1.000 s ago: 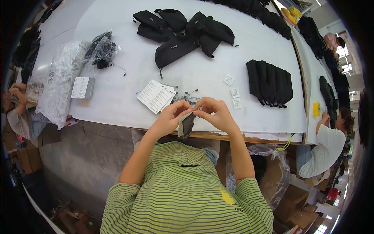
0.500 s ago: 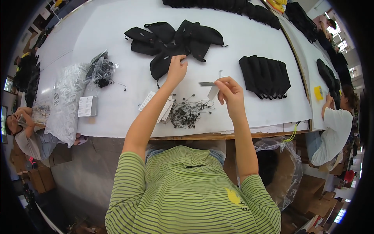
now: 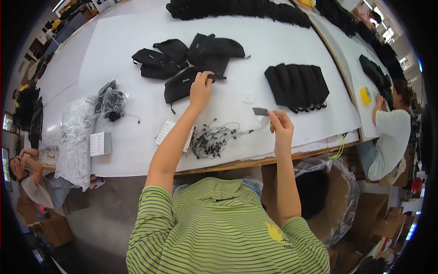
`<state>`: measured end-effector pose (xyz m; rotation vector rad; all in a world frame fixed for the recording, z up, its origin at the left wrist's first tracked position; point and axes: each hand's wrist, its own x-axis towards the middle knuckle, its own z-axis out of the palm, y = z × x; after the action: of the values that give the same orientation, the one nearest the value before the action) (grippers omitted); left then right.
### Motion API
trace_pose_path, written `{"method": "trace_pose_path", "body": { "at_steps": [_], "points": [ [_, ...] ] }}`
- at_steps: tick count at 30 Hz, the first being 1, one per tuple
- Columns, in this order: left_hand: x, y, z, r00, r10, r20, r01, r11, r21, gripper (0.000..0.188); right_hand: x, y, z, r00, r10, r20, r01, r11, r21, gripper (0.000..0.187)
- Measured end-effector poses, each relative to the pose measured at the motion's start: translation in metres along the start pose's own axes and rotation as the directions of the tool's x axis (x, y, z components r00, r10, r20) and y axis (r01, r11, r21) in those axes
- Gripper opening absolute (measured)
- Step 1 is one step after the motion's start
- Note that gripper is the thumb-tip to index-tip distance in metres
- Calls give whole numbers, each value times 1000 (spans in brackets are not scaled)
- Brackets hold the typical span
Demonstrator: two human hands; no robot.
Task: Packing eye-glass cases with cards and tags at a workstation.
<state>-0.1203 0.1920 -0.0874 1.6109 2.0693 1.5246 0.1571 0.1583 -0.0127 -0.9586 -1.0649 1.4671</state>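
Note:
My left hand (image 3: 200,91) is closed on the right end of a black fabric pouch (image 3: 179,86), which has a small pale print and a cord hanging at its left corner. Behind it, several more black pouches (image 3: 159,61) lie in a loose heap. Between the thumb and fingers of my right hand (image 3: 281,125) is a small dark flat tag (image 3: 260,111); a pale bit shows just beneath it. On the table, left of that hand, lies a small whitish square (image 3: 247,97). A tangle of black strings with small tabs (image 3: 212,140) spreads between my forearms.
A row of black pouches (image 3: 296,86) lies at right, a longer row (image 3: 237,10) along the back. Printed white cards (image 3: 165,131) sit beside my left forearm. Further left are a card stack (image 3: 100,144), a bagged black bundle (image 3: 111,102) and a plastic-wrapped pile (image 3: 76,137). Other people sit at both sides.
My left hand has pulled the pouch's right end, turning it flatter. The right hand has moved lower and right with the tag; a whitish square now lies on the table.

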Motion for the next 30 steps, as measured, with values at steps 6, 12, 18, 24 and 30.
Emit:
{"method": "trace_pose_path", "body": {
  "at_steps": [6,12,18,24,30],
  "points": [
    [-74,65,-45,996,-59,73,75,967,-243,24,1,9,20,998,-25,53,34,982,-184,9],
    [-133,88,-74,871,-465,157,491,831,-260,13,-26,28,44,946,77,316,98,859,-503,9],
    [-152,85,-78,828,-496,264,553,637,-538,14,-42,32,70,850,-13,527,397,673,-624,12],
    [-151,82,-87,938,-345,28,309,799,-516,9,-39,32,73,830,13,557,398,685,-610,11],
    [-147,98,-111,822,-569,16,407,569,-714,12,-16,25,42,835,267,481,-220,964,-152,12]
  ]
}}
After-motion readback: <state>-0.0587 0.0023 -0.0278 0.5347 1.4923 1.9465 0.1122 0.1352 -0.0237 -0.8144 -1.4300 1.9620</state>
